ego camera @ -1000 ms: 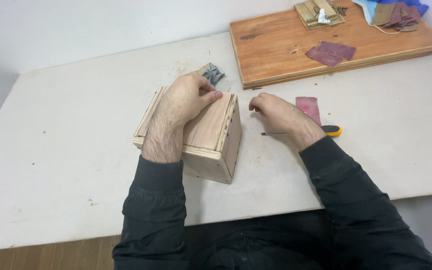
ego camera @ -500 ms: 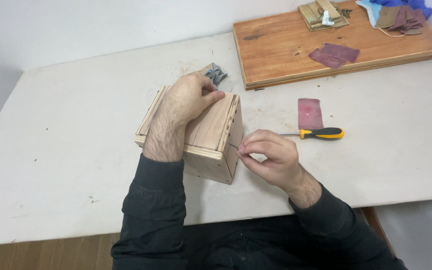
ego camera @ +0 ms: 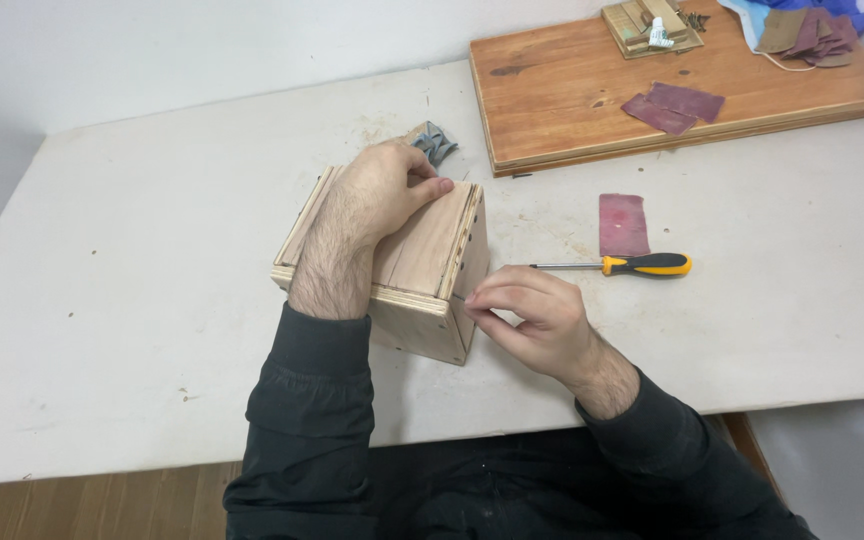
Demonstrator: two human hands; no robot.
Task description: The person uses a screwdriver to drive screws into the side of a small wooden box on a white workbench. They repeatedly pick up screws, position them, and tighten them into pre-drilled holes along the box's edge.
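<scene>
A plywood box [ego camera: 424, 258] stands on the white table [ego camera: 152, 250] in front of me. My left hand [ego camera: 377, 200] lies palm down on its top, fingers curled over the far edge, holding it still. My right hand [ego camera: 532, 315] is at the box's right side near the lower front corner. Its thumb and forefinger are pinched on a small thin fastener against the wood; the fastener is almost hidden by the fingertips. A screwdriver [ego camera: 642, 265] with a yellow and black handle lies on the table just right of that hand.
A dark red sheet of sandpaper [ego camera: 622, 225] lies beyond the screwdriver. A grey crumpled piece [ego camera: 434, 143] sits behind the box. A large wooden board [ego camera: 592, 90] at the back right carries more sandpaper, small wood pieces and blue cloth.
My right hand left the spot by the screwdriver and came to the box's right side with something thin pinched in its fingers. The left hand stayed on the box.
</scene>
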